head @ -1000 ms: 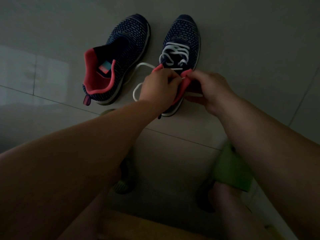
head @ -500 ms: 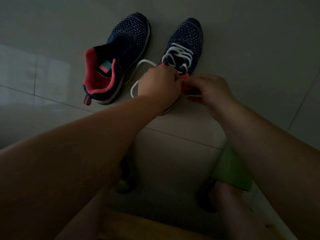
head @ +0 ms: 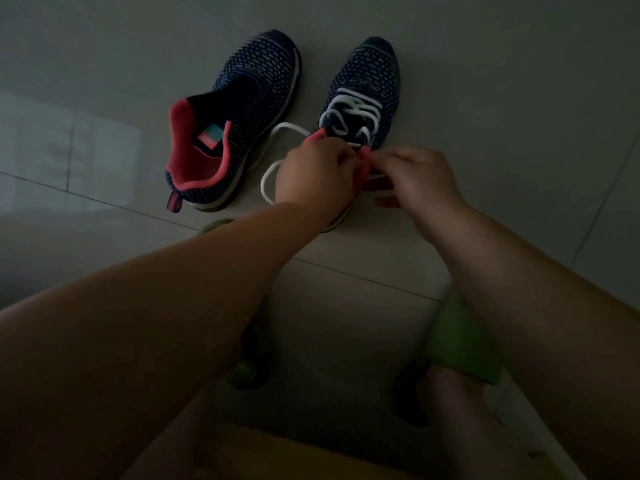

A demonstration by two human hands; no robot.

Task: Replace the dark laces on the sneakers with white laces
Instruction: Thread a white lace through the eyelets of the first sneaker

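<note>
Two dark blue knit sneakers with pink collars stand on the tiled floor. The left sneaker [head: 242, 123] has no lace. The right sneaker [head: 367, 84] carries a white lace [head: 349, 110] threaded through its eyelets, with a loose loop [head: 273, 161] trailing to its left. My left hand [head: 315, 178] grips the pink collar and the lace at the top of the right sneaker. My right hand [head: 419, 181] pinches the other lace end just right of the collar. The sneaker's heel is hidden under my hands.
Grey floor tiles [head: 485, 98] with dark grout lines spread all around. My feet in green and dark sandals [head: 249, 362] rest on the floor near me, and a wooden edge [head: 277, 455] shows at the bottom.
The right sneaker's toe has swung slightly to the right and back. Both hands stay at its collar, my right hand working closer to the lace end.
</note>
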